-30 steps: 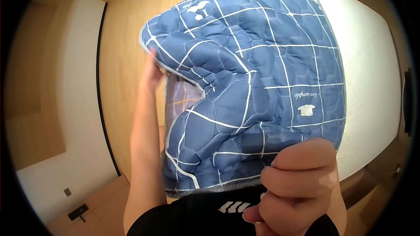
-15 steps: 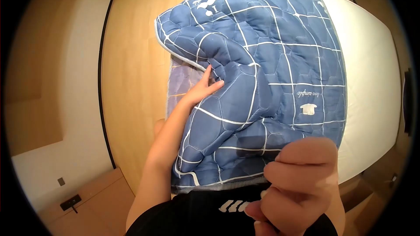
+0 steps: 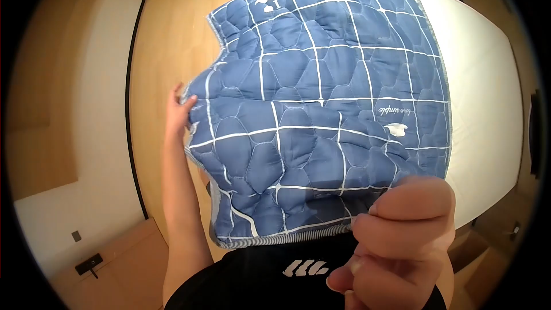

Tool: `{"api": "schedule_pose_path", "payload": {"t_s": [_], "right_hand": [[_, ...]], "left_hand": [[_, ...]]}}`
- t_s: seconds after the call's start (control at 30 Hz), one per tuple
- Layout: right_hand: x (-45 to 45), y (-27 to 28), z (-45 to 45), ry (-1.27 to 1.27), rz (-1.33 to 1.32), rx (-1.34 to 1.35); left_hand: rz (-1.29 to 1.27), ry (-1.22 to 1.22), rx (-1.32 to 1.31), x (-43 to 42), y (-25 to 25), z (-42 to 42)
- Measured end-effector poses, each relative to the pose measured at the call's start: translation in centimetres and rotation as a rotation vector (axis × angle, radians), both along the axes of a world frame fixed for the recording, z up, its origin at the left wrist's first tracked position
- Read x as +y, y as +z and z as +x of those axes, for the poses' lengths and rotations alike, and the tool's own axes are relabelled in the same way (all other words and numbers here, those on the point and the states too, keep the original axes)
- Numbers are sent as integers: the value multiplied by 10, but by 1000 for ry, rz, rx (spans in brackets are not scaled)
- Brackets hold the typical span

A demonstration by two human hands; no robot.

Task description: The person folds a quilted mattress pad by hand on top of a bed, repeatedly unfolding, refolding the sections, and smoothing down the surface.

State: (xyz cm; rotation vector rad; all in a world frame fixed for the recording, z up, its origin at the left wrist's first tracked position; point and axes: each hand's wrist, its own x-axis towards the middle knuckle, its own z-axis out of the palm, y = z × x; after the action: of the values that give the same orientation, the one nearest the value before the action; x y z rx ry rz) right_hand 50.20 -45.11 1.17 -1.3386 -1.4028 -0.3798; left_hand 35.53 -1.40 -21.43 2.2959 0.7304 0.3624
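Note:
A blue quilted mattress pad (image 3: pixel 298 74) with white grid lines and small printed motifs lies spread over a white mattress (image 3: pixel 488 80). My left hand (image 3: pixel 182 109) grips the pad's striped border at the left, thumb on top and fingers partly hidden beneath. There the border is pulled outward into a point, with the edge dipping in just above it. Close to the camera, my right hand (image 3: pixel 404 241) is curled into a fist over the pad's near right part. Whether anything is inside that fist is hidden.
Wooden flooring (image 3: pixel 166 40) runs along the left of the bed, up to a white wall (image 3: pixel 103 80) with a dark base strip. A wooden panel (image 3: pixel 126 258) with a dark socket plate (image 3: pixel 89 264) is at lower left. My black shirt (image 3: pixel 252 278) borders the pad's near edge.
My left hand has moved left and outward with the pad's border. The folded-over left part now lies flatter, covering the underside that showed before. My right fist has shifted slightly right.

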Motion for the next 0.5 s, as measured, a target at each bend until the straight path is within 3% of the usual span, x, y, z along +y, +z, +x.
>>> {"api": "schedule_pose_path", "payload": {"t_s": [0.1,0.17,0.33,0.5], "right_hand": [[5,4,-4,1,45,12],[12,6,-7,-23,80,43],[7,8,-3,105,-29,25],[23,16,-6,117,-2,-5]], "left_hand": [[-130,-32,365,-7,-59,-34],[-332,12,381,-25,-83,-51],[-808,234,143,-54,-66,-111],[-1258,331,-300,-97,-29,-194]]}}
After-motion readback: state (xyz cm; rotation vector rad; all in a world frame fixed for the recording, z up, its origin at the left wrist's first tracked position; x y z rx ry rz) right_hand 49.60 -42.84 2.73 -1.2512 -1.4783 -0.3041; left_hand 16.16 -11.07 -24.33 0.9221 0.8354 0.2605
